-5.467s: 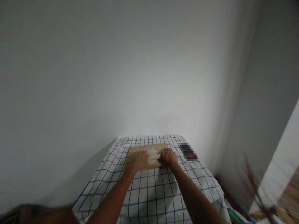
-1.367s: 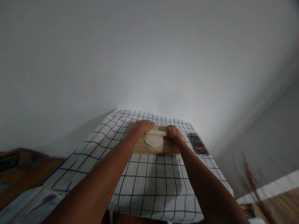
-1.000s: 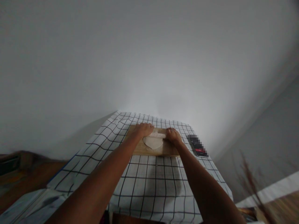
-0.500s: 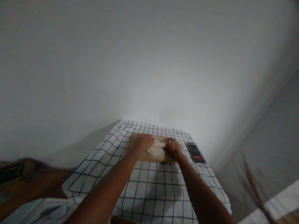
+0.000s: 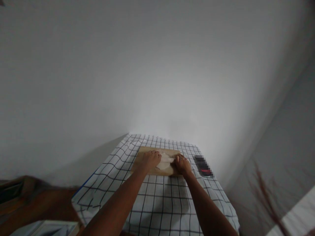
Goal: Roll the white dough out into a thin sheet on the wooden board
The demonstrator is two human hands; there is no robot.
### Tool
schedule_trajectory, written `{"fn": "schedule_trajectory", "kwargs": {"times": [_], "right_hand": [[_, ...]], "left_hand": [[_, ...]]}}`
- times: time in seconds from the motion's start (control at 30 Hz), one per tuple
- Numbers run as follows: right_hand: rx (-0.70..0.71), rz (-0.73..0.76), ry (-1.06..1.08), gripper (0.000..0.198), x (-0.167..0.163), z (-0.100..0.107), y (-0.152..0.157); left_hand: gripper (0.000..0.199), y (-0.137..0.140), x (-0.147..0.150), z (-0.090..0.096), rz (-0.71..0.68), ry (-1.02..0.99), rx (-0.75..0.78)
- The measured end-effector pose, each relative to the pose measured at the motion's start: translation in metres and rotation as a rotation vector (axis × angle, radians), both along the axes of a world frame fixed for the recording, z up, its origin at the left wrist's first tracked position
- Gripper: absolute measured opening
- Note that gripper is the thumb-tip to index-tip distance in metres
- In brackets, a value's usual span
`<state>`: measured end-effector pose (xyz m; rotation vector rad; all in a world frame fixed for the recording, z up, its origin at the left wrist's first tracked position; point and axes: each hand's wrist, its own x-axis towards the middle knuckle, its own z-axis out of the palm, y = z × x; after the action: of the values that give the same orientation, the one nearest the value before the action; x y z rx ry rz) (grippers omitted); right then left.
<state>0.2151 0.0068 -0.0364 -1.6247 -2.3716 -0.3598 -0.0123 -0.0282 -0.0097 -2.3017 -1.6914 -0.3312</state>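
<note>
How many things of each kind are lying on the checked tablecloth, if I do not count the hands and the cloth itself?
Wooden board: 1
Flat piece of dough: 1
Rolling pin, partly covered: 1
Dark pixelated object, too unclear to name: 1
Total: 4

Looks like a room in somebody's home, tbh. Going by the checked cloth [image 5: 164,188] over the surface [image 5: 115,170], wooden board [image 5: 144,149] with flat dough [image 5: 164,165], brown furniture [image 5: 51,203] lower left and blurry twiggy stems [image 5: 265,198] lower right.
</note>
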Motion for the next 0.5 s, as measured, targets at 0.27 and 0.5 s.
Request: {"fn": "schedule_trajectory", "kwargs": {"times": [0.27, 0.5], "right_hand": [[-0.019, -0.034, -0.057, 0.029, -0.002, 0.013, -0.016], [-0.154, 0.062, -0.039, 0.036, -0.021, 0.039, -0.017]], "left_hand": [[0.034, -0.007, 0.004, -0.001, 0.035, 0.003, -0.024], [0.042, -0.012, 0.000, -0.009, -0.042, -0.052, 0.064]]}}
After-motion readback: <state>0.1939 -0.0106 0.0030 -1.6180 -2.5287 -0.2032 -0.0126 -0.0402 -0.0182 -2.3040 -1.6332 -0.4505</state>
